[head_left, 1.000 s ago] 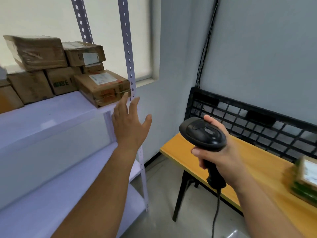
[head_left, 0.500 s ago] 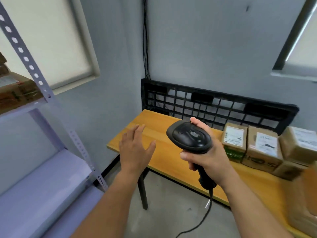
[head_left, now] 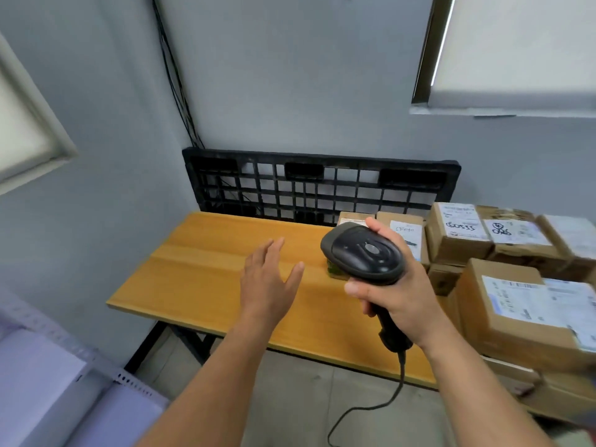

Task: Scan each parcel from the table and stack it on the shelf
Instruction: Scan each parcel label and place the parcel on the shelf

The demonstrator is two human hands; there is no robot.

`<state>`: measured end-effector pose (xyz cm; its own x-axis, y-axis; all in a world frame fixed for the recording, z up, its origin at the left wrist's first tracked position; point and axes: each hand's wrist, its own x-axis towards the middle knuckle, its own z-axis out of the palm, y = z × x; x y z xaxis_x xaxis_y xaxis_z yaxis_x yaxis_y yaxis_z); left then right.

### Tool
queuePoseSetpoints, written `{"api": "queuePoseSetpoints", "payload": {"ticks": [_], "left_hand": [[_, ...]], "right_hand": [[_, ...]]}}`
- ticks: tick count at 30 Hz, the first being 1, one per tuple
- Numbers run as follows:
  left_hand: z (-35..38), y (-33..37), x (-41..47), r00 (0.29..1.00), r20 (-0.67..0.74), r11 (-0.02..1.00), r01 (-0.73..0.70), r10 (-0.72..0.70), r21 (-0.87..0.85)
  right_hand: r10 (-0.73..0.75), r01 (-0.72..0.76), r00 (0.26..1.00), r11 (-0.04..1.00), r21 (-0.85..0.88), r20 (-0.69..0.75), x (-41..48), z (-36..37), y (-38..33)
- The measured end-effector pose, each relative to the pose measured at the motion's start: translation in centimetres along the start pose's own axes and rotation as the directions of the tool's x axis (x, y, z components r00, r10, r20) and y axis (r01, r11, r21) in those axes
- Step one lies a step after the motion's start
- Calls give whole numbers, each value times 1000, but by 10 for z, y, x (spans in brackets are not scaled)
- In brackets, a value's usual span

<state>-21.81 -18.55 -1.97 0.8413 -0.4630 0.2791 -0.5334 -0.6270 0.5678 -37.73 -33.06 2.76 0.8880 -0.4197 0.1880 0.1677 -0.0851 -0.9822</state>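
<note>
Black plastic makes up the handheld barcode scanner (head_left: 364, 253); the right hand (head_left: 398, 301) wraps its curled fingers round the scanner's grip, with the head pointing forward. Its cable (head_left: 371, 408) hangs below that wrist toward the floor. Just left of the scanner, the left hand (head_left: 269, 279) is held palm down over the wooden table (head_left: 200, 272), fingers straight and slightly spread, holding nothing. Cardboard parcels crowd the table beyond and to the right of the right hand. A labelled parcel (head_left: 406, 232) sits just past its fingertips, a handwritten-label parcel (head_left: 458, 233) lies further right, and a large parcel (head_left: 522, 304) is nearest, right of the wrist. A black plastic pallet (head_left: 319, 188) leans on the wall beyond both hands. The pale metal shelf (head_left: 48, 382) is low, left of the left forearm.
</note>
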Motion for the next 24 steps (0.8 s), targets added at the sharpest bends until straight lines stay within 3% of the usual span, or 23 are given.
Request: {"api": "queuePoseSetpoints", "payload": {"ticks": [14,24], "left_hand": [[93,26,80,959,284,996,24,2,-88],[148,13,147,860,494,946,255,-127,-201]], "right_hand": [[107,-125,963,990,-59,-249,42,-73,45],[296,-303,909,953,22,-294,101,-81,102]]}}
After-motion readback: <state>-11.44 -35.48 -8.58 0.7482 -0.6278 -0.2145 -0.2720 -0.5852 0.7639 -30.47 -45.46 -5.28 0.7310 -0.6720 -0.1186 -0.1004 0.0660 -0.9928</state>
